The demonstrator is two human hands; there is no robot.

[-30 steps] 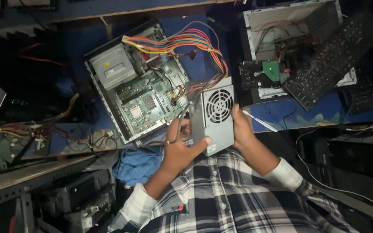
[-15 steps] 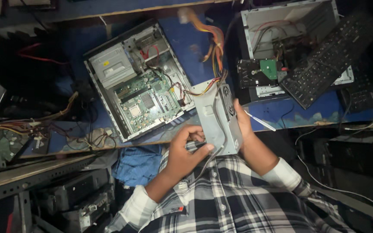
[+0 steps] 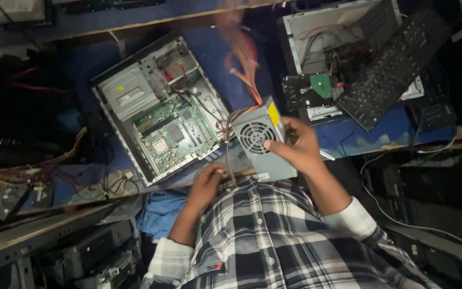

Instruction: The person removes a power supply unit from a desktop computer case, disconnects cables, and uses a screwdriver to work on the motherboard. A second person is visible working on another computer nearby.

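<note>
My right hand [image 3: 296, 147] grips a grey power supply box [image 3: 260, 152] by its right side, fan grille towards me, lifted over the near edge of the blue table [image 3: 367, 136]. A blurred bundle of coloured wires [image 3: 244, 56] runs up from the box. My left hand [image 3: 205, 186] sits just left of the box at the table edge with its fingers curled, near thin cables; whether it holds anything is unclear. An open computer case [image 3: 129, 88] lies on its side to the left, its green motherboard [image 3: 175, 134] exposed.
A second open case [image 3: 316, 21] stands at the back right with a black keyboard [image 3: 394, 67] leaning across it and a hard drive [image 3: 308, 91] beside it. Loose wires and boards [image 3: 54, 184] litter the left. A blue cloth [image 3: 159, 211] hangs below the table edge.
The power supply has been turned from edge-on so its fan faces me and has shifted slightly left. My left hand has come off the box and dropped to the table edge. The wire bundle swung upward.
</note>
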